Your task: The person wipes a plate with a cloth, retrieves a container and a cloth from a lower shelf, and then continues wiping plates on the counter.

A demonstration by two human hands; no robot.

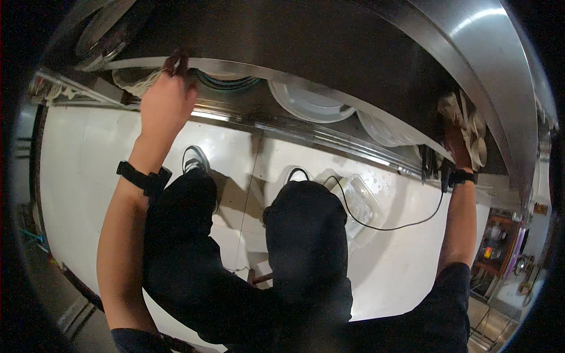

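Observation:
At the far left, my left hand (pixel 168 100) is at the front edge of a dark metal shelf (pixel 329 41). Its fingers curl over the rim into shadow, while the thumb stays below. My right hand (pixel 458 144) reaches past the same edge at the far right. It lies in deep shadow beside a bunch of pale, long-handled pieces (pixel 474 132), perhaps utensils; its fingers are hidden. Each wrist wears a black band, and a black cable (pixel 388 228) hangs from the right one.
Below the shelf rim are white plates (pixel 312 101), a stack of white dishes (pixel 385 129) and dark-rimmed round dishes (pixel 226 81). A clear plastic tub (pixel 360 206) stands on the tiled floor by my legs. Racks with small items (pixel 494 253) are at the right.

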